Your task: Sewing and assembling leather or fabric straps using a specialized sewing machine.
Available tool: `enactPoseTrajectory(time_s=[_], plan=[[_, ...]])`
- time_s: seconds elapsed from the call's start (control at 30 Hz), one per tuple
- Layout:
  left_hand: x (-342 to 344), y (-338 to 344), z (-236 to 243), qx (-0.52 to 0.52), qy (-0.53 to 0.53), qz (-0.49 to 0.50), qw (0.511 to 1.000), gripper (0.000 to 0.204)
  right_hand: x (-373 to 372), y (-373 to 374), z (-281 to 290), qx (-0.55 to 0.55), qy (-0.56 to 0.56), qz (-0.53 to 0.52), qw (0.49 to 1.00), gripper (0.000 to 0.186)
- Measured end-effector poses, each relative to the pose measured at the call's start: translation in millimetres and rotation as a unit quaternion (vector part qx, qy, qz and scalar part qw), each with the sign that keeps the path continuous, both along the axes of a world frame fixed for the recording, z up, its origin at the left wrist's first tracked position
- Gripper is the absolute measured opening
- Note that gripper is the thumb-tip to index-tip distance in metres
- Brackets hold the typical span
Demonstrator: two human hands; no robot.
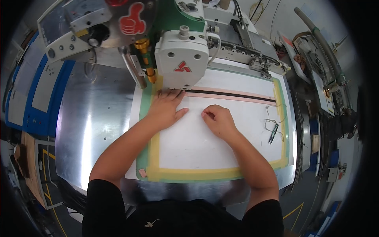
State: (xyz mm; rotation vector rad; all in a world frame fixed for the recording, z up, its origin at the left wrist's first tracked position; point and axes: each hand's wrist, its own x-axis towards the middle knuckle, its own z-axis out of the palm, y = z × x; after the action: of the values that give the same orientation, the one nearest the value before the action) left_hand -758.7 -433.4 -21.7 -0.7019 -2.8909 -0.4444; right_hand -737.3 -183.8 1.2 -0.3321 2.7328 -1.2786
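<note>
A white board [189,152] edged with yellow and green tape lies before me. Across its far part runs a long pink strip [252,100] with a black band along its middle. My left hand [164,108] rests palm down at the strip's left end, fingers stretched out, their tips close under the white machine head [181,59]. Nearer the board's middle, my right hand [219,120] is closed, thumb and forefinger pressed together just above the white surface. Whatever it may pinch is too small to make out. Thread snips [272,133] on a looped cord [267,117] lie at the board's right side.
Over the left hand hangs the machine's metal rod and gold-coloured cylinder [146,59]. A rail mechanism [260,65] spans the far right of the board. A shiny metal table [90,118] extends to the left, beside a blue cabinet [43,87]. A small pink scrap [142,172] lies at the near left corner.
</note>
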Motion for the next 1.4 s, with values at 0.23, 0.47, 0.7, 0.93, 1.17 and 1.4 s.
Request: enactPoseTrajectory(time_s=[0.23, 0.47, 0.7, 0.93, 1.17, 1.4], plan=[[-18.1, -20.9, 24.3, 0.035, -0.063, 0.021, 0.997, 0.043, -49.1, -21.0, 1.3, 0.038, 0.023, 0.045, 0.998, 0.019], [-8.2, -13.6, 12.5, 0.025, 0.101, -0.028, 0.994, 0.049, -53.7, -30.5, -20.6, 0.091, 0.224, 0.056, 0.969, 0.013], [-8.7, -10.7, 6.7, -0.017, 0.028, -0.013, 0.999, 0.073, -55.8, -32.3, -29.9, 0.09, 0.254, 0.059, 0.961, 0.016], [-8.2, -5.8, 6.0, -0.035, 0.076, -0.006, 0.996, 0.061, -55.2, -40.7, -32.1, 0.129, 0.33, 0.063, 0.933, 0.016], [-7.1, -4.6, 2.8, -0.04, 0.026, 0.014, 0.999, 0.064, -56.0, -46.0, -31.9, 0.176, 0.34, 0.062, 0.922, 0.017], [-6.2, -2.9, -1.0, -0.05, 0.057, 0.018, 0.997, 0.065, -57.5, -46.1, -35.4, 0.178, 0.376, 0.045, 0.908, 0.018]])
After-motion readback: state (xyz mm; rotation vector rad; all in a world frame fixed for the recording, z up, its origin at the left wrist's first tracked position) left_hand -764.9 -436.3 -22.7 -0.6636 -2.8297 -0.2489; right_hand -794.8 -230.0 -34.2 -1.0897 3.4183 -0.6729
